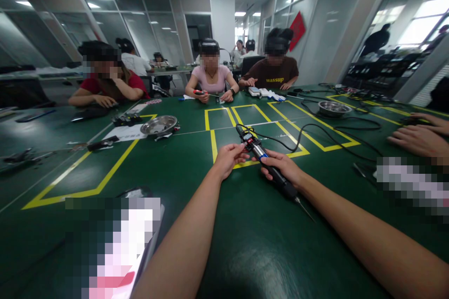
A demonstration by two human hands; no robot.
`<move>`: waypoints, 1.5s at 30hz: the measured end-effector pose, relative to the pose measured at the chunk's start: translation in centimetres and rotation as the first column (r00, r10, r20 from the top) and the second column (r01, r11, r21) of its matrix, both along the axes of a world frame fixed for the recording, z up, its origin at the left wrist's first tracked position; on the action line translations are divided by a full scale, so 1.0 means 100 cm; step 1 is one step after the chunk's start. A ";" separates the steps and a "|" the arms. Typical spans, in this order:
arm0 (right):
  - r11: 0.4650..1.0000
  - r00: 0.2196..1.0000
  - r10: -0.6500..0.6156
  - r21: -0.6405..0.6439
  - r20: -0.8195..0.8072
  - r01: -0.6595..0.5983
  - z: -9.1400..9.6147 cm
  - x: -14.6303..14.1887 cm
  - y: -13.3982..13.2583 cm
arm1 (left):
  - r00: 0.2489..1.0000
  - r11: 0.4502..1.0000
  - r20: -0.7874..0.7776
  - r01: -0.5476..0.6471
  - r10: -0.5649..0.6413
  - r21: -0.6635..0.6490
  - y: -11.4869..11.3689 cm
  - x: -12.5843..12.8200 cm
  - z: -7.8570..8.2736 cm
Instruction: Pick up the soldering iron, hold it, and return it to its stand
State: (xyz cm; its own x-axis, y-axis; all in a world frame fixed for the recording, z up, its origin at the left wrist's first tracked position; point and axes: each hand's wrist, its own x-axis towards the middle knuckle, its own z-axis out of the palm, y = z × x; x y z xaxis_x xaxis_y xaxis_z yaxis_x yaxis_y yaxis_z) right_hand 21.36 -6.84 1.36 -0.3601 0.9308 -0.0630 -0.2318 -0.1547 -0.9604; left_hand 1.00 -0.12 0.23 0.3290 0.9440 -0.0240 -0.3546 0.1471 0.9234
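Observation:
My right hand [280, 166] is wrapped round the middle of an electric screwdriver [259, 150] with a black body, a silver section and a blue band. Its thin metal bit [306, 210] points down to the lower right, towards me. At the tool's far end, the thumb and fingers of my left hand [229, 159] are closed on a dark part with small red and white markings. I cannot make out the details of that end. A black cable [280, 142] leads away from it to the right across the green table [256, 243].
Metal bowls stand at left [159, 125] and right [334, 108]. Yellow tape [115, 168] marks rectangles on the table. Black parts [126, 119] lie on paper at left. Another person's hands [417, 138] rest at right. Several people sit opposite, one holding a red-handled tool [199, 92].

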 end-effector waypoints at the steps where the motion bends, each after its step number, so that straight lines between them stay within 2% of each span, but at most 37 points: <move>1: 1.000 1.000 0.011 0.000 0.003 -0.011 0.000 0.000 0.000 | 1.000 1.000 0.002 0.002 -0.002 0.002 0.000 0.000 0.000; 14: 0.999 0.999 0.043 0.005 0.027 -0.044 0.001 0.003 0.000 | 0.999 0.999 0.008 0.033 -0.033 0.007 -0.002 0.000 0.003; 22: 0.998 0.997 0.063 0.027 0.053 -0.064 0.001 0.002 -0.001 | 0.999 0.998 -0.025 0.045 -0.044 0.044 0.002 0.001 -0.002; 25: 0.998 0.997 0.055 0.022 0.056 -0.056 0.003 0.002 -0.002 | 0.998 0.997 -0.058 0.025 -0.020 0.075 0.002 0.003 -0.002; 29: 0.999 0.998 0.042 0.017 0.042 -0.042 0.004 0.000 -0.001 | 0.982 0.991 -0.173 -0.048 0.069 0.123 0.000 0.009 -0.001; 32: 1.000 1.000 0.009 0.026 0.030 -0.010 0.001 -0.002 0.002 | 0.961 0.982 -0.248 -0.079 0.121 0.173 -0.001 0.013 -0.001; 35: 0.996 0.996 -0.076 0.042 0.047 0.074 0.001 0.002 0.012 | 0.956 0.980 -0.258 -0.092 0.136 0.177 0.001 0.014 -0.004; 38: 0.976 0.961 -0.217 0.071 0.170 0.207 0.013 0.021 0.032 | 0.960 0.983 -0.239 -0.113 0.145 0.142 0.003 0.011 -0.007; 40: 0.947 0.860 -0.322 0.122 0.395 0.298 0.031 0.043 0.050 | 0.961 0.983 -0.233 -0.120 0.151 0.140 0.003 0.009 -0.007; 41: 0.931 0.748 -0.362 0.172 0.556 0.322 0.042 0.056 0.060 | 0.960 0.982 -0.234 -0.120 0.152 0.147 0.003 0.008 -0.006; 42: 0.925 0.582 -0.369 0.223 0.724 0.308 0.054 0.071 0.071 | 0.960 0.981 -0.235 -0.118 0.152 0.155 0.002 0.007 -0.006; 43: 0.922 0.375 -0.363 0.270 0.853 0.278 0.066 0.085 0.081 | 0.960 0.980 -0.236 -0.115 0.152 0.163 0.002 0.007 -0.005; 45: 0.950 -0.059 -0.290 0.295 0.955 0.106 0.086 0.114 0.099 | 0.960 0.978 -0.236 -0.112 0.152 0.174 0.000 0.007 -0.003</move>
